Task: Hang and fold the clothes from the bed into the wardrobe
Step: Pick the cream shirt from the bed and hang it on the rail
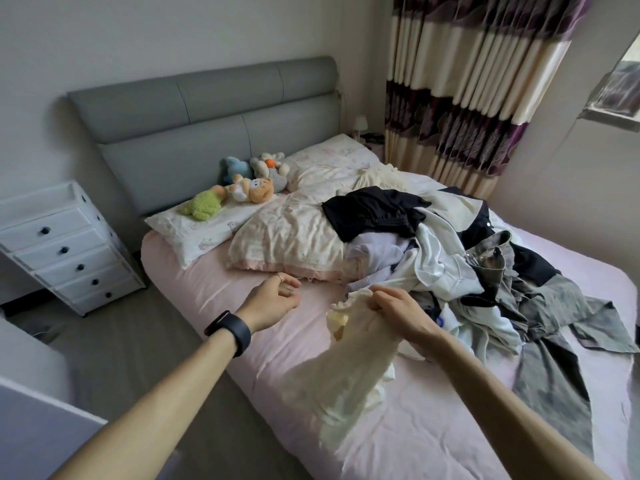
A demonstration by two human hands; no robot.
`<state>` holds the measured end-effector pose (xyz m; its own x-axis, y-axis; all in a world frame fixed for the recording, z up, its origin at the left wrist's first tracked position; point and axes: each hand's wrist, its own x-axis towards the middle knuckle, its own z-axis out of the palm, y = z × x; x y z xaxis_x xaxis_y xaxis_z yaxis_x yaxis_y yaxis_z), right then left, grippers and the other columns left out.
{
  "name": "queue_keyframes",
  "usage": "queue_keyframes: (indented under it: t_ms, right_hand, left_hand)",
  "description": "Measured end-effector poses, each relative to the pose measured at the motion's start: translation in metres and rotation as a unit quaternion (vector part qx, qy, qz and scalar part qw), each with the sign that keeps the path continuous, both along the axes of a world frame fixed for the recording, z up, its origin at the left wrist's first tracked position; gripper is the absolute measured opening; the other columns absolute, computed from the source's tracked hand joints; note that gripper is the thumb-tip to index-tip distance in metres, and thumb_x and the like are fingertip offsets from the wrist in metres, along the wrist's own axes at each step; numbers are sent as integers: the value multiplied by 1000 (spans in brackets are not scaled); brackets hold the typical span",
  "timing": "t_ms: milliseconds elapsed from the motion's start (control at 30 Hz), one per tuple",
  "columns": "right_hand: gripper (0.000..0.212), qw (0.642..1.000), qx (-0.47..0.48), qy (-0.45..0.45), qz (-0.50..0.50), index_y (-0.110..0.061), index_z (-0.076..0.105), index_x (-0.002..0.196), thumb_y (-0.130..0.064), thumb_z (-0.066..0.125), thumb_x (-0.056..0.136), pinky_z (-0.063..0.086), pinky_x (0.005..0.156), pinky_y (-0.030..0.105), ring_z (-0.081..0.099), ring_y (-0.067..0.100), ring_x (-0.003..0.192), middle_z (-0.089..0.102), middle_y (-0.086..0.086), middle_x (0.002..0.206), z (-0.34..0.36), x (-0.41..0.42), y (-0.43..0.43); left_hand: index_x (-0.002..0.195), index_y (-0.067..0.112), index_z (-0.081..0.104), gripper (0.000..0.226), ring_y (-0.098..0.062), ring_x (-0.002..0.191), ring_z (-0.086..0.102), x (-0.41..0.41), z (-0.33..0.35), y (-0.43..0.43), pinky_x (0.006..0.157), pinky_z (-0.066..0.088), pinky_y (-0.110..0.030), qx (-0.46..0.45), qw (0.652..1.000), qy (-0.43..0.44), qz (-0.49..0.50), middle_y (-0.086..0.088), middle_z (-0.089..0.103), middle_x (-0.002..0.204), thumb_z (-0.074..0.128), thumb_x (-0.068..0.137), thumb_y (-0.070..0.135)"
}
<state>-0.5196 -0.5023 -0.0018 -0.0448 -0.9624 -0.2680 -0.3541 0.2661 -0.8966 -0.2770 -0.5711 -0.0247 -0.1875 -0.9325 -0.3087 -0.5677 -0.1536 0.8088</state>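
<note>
Bedroom, pink-sheeted bed (214,306). Right hand (398,313) clamped on cream garment (349,368), hanging toward 6 o'clock. Left hand (273,301) at 9 o'clock, fingers loosely curled, holding nothing. Clothes pile (446,268) at 2 o'clock, on bed.

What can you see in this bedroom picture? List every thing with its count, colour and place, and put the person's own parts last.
bed: one, pink sheet, centre of view
headboard: one, grey, against the far wall
pillows: three, pale, at the head of the bed
toys: about four, green, blue, orange, grey, by the headboard
clothes: one pile, black, white, grey, right side of the bed
top: one, cream, held over the sheet
drawers: one chest, white, left of the bed
curtain: one, purple and cream, behind the bed
lamp: one, white, beside the curtain
band: one, black, left wrist
left hand: one, empty, over the sheet
right hand: one, gripping the top
</note>
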Motion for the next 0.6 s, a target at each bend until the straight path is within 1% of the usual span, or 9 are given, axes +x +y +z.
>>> queue_keyframes:
  t_ms: [133, 267, 333, 367, 400, 433, 467, 533, 600]
  right_hand:
    - [15, 992, -70, 25, 103, -21, 41, 60, -25, 44, 74, 29, 55, 18, 35, 2, 56, 37, -13, 58, 50, -8, -17]
    - [16, 986, -106, -5, 131, -18, 40, 54, -16, 47, 68, 28, 54, 18, 32, 3, 54, 35, -9, 55, 89, -3, -31]
    - [12, 984, -112, -46, 131, -13, 39, 56, -13, 48, 63, 28, 49, 17, 29, 6, 52, 33, -5, 56, 104, -2, -36]
    - [11, 984, -114, -67, 123, -13, 38, 57, -12, 48, 60, 28, 47, 18, 28, 7, 52, 32, -4, 56, 110, -3, -38]
    - [12, 984, -120, -76, 111, -14, 37, 57, -12, 48, 59, 27, 47, 20, 27, 9, 53, 32, -3, 57, 116, -5, -41]
    - [12, 984, -131, -73, 97, -14, 37, 58, -14, 49, 58, 26, 48, 24, 27, 10, 55, 33, -2, 59, 120, -7, -44]
    - [12, 984, -144, -59, 82, -12, 38, 59, -15, 49, 59, 26, 51, 27, 28, 11, 57, 33, 0, 61, 122, -10, -47]
    - [12, 984, -169, 2, 53, -12, 44, 59, -20, 52, 62, 28, 58, 34, 34, 13, 60, 38, 1, 63, 121, -20, -54]
    - [14, 980, -173, 92, 29, -18, 52, 58, -28, 58, 66, 35, 63, 34, 43, 13, 61, 48, -4, 61, 110, -33, -60]
  left_hand:
    - [148, 40, 32, 80, -22, 109, 55, -1, -9, -13, 95, 53, -42, -11, 990, -78, -115, -7, 43, 143, 62, 82, 5]
    - [157, 43, 9, 118, -26, 145, 26, -23, -27, -11, 112, 38, -39, -32, 973, -114, -200, -4, 18, 161, 81, 69, 11]
    - [157, 33, 22, 107, -25, 146, 24, -24, -38, -9, 115, 34, -38, -29, 963, -156, -216, -2, 19, 159, 84, 70, 24]
    - [149, 24, 41, 87, -25, 142, 31, -22, -44, -9, 111, 37, -35, -34, 958, -179, -223, -2, 31, 154, 81, 73, 33]
    - [130, 17, 58, 62, -26, 133, 43, -19, -46, -9, 101, 42, -31, -45, 956, -190, -221, -3, 47, 140, 77, 76, 42]
    - [109, 15, 64, 45, -25, 119, 54, -14, -48, -8, 86, 45, -29, -64, 959, -185, -206, -1, 59, 120, 71, 80, 48]
    - [99, 16, 64, 36, -23, 106, 60, -6, -49, -6, 76, 43, -30, -83, 964, -168, -187, 2, 64, 105, 66, 86, 50]
    - [97, 20, 67, 25, -18, 94, 62, 17, -45, -4, 70, 42, -28, -112, 979, -124, -120, 5, 68, 97, 64, 92, 45]
    - [86, 20, 68, 17, -15, 84, 62, 55, -34, -6, 65, 42, -24, -112, 992, -58, -30, 7, 69, 84, 75, 87, 36]
